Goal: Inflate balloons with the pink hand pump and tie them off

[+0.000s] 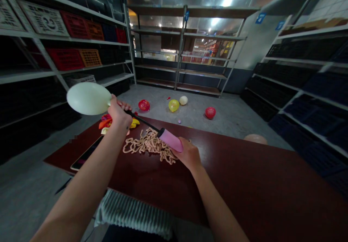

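A pale, partly inflated balloon (88, 98) points away to the left from my left hand (119, 112). That hand is closed around the balloon's neck and the black handle end of a hand balloon pump. The pump's thin black rod (145, 121) stretches between my hands, drawn out of the pink pump body (172, 140). My right hand (189, 154) is wrapped round the far end of the pink body. Under the pump, a tangled heap of beige cord (149, 142) lies on the dark red table (231, 169).
Uninflated coloured balloons (134, 123) and a phone or tablet (85, 156) lie at the table's left. On the floor beyond are red balloons (210, 113), a yellow balloon (174, 105) and a white balloon (183, 100). Shelves with crates (67, 58) line the walls.
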